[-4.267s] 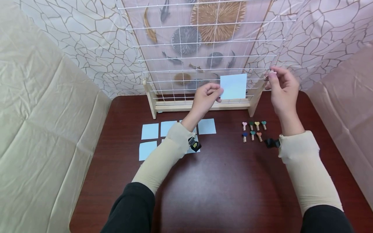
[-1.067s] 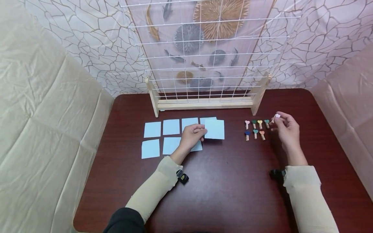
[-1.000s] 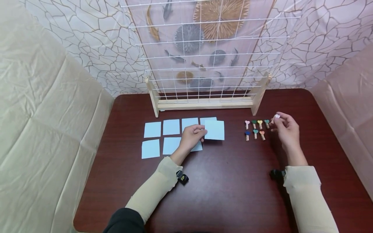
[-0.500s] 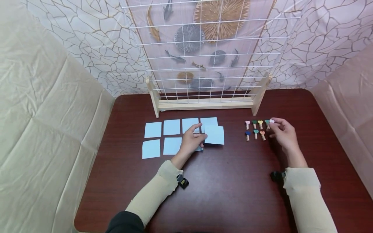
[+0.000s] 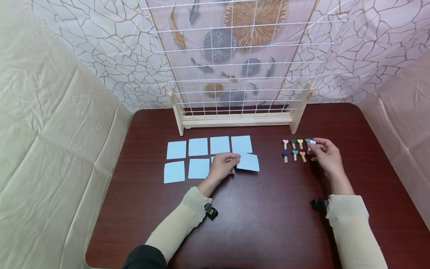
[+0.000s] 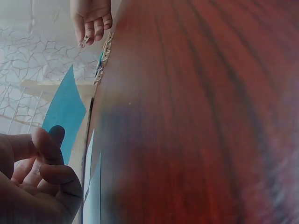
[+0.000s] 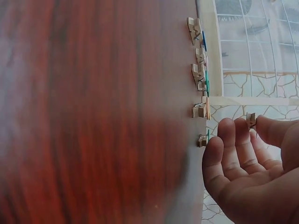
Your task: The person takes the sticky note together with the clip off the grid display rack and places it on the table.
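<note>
My left hand (image 5: 221, 167) pinches a light blue square of paper (image 5: 249, 163) by its left edge, thumb on top. The left wrist view has this paper (image 6: 65, 109) tilted clear of the table. Several like squares (image 5: 176, 150) lie in two rows, one partly hidden behind my left hand. My right hand (image 5: 328, 157) pinches a small wooden clothespin (image 5: 312, 142) with a white heart, just right of the teal-heart one. In the right wrist view the clothespin (image 7: 252, 120) sits between thumb and fingertip, apart from the row.
Several clothespins with coloured hearts (image 5: 295, 153) lie in two rows on the dark red-brown table (image 5: 262, 216). Behind them stands a white wire grid (image 5: 235, 80) on a wooden base (image 5: 236, 121). Cloth-covered walls (image 5: 60, 149) enclose the table.
Both hands have come down from the grid to the table with the paper and the clothespin. In the last second the paper has lowered toward me, and my right hand has shifted slightly nearer and left.
</note>
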Available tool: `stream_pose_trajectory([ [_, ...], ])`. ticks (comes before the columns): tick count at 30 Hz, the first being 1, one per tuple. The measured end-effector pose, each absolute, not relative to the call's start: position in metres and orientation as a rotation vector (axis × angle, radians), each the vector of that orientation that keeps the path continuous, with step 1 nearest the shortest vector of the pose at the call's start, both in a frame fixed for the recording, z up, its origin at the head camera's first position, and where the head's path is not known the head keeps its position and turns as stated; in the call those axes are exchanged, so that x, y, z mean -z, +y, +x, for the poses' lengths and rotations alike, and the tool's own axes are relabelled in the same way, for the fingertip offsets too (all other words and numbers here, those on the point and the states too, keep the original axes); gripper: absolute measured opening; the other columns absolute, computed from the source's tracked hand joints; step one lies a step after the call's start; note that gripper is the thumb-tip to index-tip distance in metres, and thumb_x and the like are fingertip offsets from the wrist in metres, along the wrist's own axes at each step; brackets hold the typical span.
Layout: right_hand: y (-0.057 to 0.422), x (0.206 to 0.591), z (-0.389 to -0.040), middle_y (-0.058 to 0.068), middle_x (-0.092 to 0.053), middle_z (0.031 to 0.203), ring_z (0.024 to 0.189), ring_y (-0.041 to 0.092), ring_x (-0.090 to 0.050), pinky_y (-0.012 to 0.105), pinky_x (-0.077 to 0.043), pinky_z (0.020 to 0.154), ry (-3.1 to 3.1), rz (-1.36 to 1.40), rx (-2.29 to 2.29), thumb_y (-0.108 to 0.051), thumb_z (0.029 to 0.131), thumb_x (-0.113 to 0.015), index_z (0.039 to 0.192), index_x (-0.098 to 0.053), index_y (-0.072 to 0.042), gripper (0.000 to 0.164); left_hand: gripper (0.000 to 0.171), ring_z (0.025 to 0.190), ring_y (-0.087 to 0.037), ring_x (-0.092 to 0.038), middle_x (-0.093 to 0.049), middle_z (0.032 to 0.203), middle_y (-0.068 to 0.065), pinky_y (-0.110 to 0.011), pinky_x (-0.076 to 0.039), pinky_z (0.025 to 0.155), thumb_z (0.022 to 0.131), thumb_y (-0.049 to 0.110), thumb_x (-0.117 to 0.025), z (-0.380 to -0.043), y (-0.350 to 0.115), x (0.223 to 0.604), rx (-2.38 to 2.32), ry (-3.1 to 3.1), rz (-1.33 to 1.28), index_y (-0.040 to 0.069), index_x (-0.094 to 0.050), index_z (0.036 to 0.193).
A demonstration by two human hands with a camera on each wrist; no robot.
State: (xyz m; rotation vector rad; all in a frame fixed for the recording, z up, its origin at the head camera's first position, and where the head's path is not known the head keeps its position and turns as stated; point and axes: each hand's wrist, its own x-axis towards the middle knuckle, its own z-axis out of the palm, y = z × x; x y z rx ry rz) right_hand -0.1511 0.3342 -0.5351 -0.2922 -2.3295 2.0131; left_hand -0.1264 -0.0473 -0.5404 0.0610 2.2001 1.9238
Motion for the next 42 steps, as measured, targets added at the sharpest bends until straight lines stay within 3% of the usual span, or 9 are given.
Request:
stream_pose_trajectory([
  [6,0.334,0.533,-0.15,-0.017,-0.074,0.088,0.075,0.001,-0.07,0.021,-0.056,0.06,-2.333,-0.327,-2.009,-0.011,0.107,-0.061,0.12,-0.06,-0.014,0.013,0.019,0.051,-0.017,-0.06,-0.074,0.074,-0.014,-0.022,-0.049,0.065,0.102,0.014,-0.071,-0.125,-0.047,0.543,-1.849,2.26,0.067,0.003,-0.081,0.113],
  [10,0.334,0.532,-0.15,-0.02,-0.072,0.085,0.075,-0.001,-0.069,0.021,-0.056,0.06,-2.426,-0.375,-1.96,-0.015,0.107,-0.062,0.119,-0.058,-0.014,0.013,0.02,0.051,-0.015,-0.061,-0.071,0.07,-0.02,-0.023,-0.047,0.062,0.103,0.016,-0.069,-0.123,-0.047,0.544,-1.785,2.285,0.076,0.004,-0.081,0.114],
  [19,0.336,0.532,-0.149,-0.024,-0.066,0.079,0.072,0.0,-0.063,0.026,-0.054,0.057,-2.697,-0.402,-1.799,-0.021,0.108,-0.061,0.128,-0.055,0.007,0.035,0.021,0.045,-0.012,-0.056,-0.065,0.057,-0.009,-0.022,-0.042,0.047,0.102,0.017,-0.069,-0.125,-0.047,0.541,-1.607,2.294,0.044,0.003,-0.081,0.111],
  [24,0.338,0.533,-0.15,-0.021,-0.065,0.078,0.07,0.005,-0.06,0.027,-0.053,0.057,-2.758,-0.414,-1.731,-0.025,0.107,-0.062,0.13,-0.056,0.008,0.04,0.021,0.042,-0.013,-0.051,-0.059,0.054,-0.007,-0.025,-0.047,0.043,0.104,0.019,-0.067,-0.13,-0.047,0.535,-1.502,2.262,0.059,0.004,-0.081,0.1],
  [31,0.338,0.534,-0.149,-0.017,-0.064,0.076,0.067,0.006,-0.059,0.028,-0.052,0.055,-2.782,-0.437,-1.667,-0.023,0.107,-0.062,0.13,-0.058,0.012,0.042,0.04,0.039,-0.012,-0.043,-0.046,0.049,0.0,-0.027,-0.046,0.043,0.105,0.028,-0.066,-0.134,-0.045,0.53,-1.402,2.234,0.037,-0.001,-0.072,0.078],
  [42,0.338,0.531,-0.148,-0.004,-0.068,0.08,0.065,0.007,-0.06,0.027,-0.055,0.058,-2.838,-0.476,-1.504,-0.023,0.105,-0.065,0.127,-0.064,0.014,0.043,0.042,0.038,-0.011,-0.04,-0.043,0.048,0.002,-0.026,-0.042,0.042,0.106,0.03,-0.064,-0.136,-0.045,0.531,-1.39,2.234,0.032,-0.003,-0.073,0.081],
])
